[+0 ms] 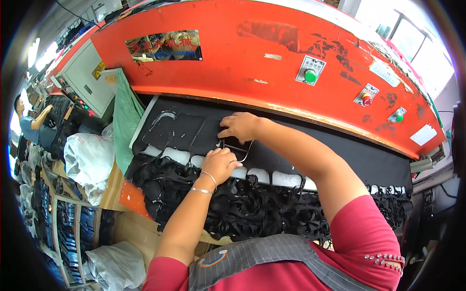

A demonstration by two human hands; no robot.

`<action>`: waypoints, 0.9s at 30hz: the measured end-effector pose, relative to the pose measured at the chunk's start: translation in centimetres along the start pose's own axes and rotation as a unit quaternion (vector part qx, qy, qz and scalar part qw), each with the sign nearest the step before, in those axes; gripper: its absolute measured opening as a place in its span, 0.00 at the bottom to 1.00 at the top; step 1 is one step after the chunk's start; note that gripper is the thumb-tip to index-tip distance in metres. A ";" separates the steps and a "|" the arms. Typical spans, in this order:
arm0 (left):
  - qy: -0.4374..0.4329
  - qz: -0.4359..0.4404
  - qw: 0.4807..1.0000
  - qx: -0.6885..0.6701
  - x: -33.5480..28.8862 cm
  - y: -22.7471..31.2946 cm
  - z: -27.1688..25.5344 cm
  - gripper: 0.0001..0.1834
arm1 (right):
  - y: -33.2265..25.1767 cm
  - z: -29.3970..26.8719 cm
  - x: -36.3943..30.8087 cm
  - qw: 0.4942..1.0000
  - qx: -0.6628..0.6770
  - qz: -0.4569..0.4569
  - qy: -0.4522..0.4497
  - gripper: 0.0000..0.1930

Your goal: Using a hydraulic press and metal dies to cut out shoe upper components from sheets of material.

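A thin metal cutting die (246,154), an open frame with rounded corners, lies on a black material sheet (296,140) on the press bed. My right hand (241,127) reaches over the die's far side, its fingers curled down onto it. At the near left corner my left hand (221,164) closes on the frame, thumb toward the right; the fingertips are partly hidden. Cut outlines (179,128) show in the sheet to the left. Along the near edge, white pieces (286,179) show between strips of black scrap (262,208), which hang down in a tangled heap.
Behind the bed rises the orange press beam (218,72), with a green button (310,75) and a red button (366,100). A green cloth (125,121) hangs at the left, near white plastic bags (89,162) and a shelf rack (77,233). Another person (34,126) stands far left.
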State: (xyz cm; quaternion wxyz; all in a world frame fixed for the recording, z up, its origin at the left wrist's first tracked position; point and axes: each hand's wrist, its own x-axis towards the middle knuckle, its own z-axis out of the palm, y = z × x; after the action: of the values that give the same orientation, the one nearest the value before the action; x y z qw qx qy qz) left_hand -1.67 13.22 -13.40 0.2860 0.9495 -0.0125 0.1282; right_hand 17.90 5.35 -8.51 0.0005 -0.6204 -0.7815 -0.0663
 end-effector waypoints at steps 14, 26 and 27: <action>0.177 -0.148 0.926 -0.300 1.0 0.9 2.4 0.50 | 2.6 -2.0 -1.9 0.977 0.009 0.206 -0.057 0.09; 0.020 -0.037 0.999 -0.017 -1.4 2.0 3.2 0.18 | -11.2 0.0 -14.5 0.825 0.231 0.510 0.078 0.43; 0.019 -0.026 0.999 0.003 -1.2 2.2 3.3 0.18 | -11.7 0.4 -15.3 0.862 0.188 0.464 0.079 0.43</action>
State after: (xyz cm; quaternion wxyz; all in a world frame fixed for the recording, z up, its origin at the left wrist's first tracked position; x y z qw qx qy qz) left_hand -2.27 9.52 -15.17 0.2863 0.9478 0.0179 0.1393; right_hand 10.09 -12.01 -11.35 0.2101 -0.8921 -0.3979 0.0408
